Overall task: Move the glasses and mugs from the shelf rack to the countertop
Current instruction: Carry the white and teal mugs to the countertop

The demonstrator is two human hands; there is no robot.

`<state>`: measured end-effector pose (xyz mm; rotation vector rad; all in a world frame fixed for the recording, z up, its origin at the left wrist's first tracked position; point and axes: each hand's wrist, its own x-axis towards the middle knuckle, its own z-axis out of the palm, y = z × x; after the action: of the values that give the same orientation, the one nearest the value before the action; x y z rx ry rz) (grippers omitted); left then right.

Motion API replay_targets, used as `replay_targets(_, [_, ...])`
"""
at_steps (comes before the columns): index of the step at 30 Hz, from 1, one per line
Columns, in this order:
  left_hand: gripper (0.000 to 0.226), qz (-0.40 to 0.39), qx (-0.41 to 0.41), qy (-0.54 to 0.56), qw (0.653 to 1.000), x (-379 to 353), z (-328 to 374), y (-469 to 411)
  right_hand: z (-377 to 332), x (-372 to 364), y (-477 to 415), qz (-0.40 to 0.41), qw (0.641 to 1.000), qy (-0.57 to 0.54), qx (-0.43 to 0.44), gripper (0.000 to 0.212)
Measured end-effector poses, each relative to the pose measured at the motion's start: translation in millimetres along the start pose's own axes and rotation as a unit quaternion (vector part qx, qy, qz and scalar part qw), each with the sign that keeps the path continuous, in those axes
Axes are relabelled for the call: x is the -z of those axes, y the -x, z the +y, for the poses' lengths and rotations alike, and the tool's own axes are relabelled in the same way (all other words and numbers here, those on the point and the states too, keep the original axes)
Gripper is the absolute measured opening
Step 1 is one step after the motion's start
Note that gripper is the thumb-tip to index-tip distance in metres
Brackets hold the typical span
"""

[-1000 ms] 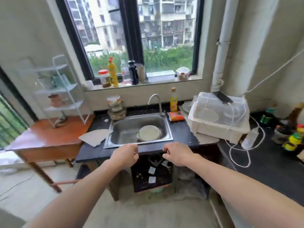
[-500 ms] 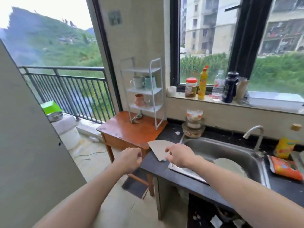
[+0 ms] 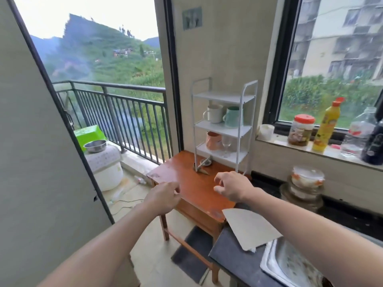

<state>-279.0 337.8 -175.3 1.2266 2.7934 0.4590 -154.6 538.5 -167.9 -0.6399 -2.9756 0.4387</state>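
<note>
A white three-tier shelf rack (image 3: 240, 129) stands on a reddish wooden table (image 3: 190, 185). Its middle tier holds a white mug (image 3: 214, 113) and a pale green mug (image 3: 232, 117). On the bottom tier sit an orange-pink mug (image 3: 213, 140) and a clear stemmed glass (image 3: 226, 145). The top tier is bare. My left hand (image 3: 165, 196) hovers over the table's front edge, fingers loosely curled, holding nothing. My right hand (image 3: 232, 185) hovers over the table in front of the rack, fingers spread, empty. The dark countertop (image 3: 234, 257) lies at lower right.
A sheet of paper (image 3: 248, 228) lies on the countertop beside the sink rim (image 3: 267, 264). Stacked glass containers (image 3: 306, 183) stand against the wall. Jars and bottles (image 3: 325, 127) line the window sill. A small metal object (image 3: 202, 165) lies under the rack. A balcony railing (image 3: 124, 112) is at left.
The view has swung left from the sink to the rack and come closer. Both hands have opened from loose fists and now reach out over the wooden table.
</note>
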Motion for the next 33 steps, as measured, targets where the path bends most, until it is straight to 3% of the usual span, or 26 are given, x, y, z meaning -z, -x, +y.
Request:
replay_targets(8, [0.021,-0.024,-0.068,0.01,0.997,48,-69,-144,-26,19,-127,0.056,0.993,-0.054,-0.09,0.034])
replay_targets(18, [0.02,-0.034,-0.124,0.09,0.988,37,-69,-281,13,40,-230,0.17,0.964,-0.099,-0.179,0.035])
replay_targets(25, [0.015,-0.037,-0.135,0.148,0.979,31,-47,-392,62,50,-322,0.278,0.898,-0.226,-0.256,0.031])
replay_targets(29, [0.033,-0.033,-0.123,0.185,0.975,21,-26,-459,86,48,-359,0.318,0.862,-0.273,-0.284,0.018])
replay_targets(33, [0.048,-0.018,-0.11,0.224,0.968,4,-9,-503,100,44,-379,0.339,0.843,-0.3,-0.291,0.04])
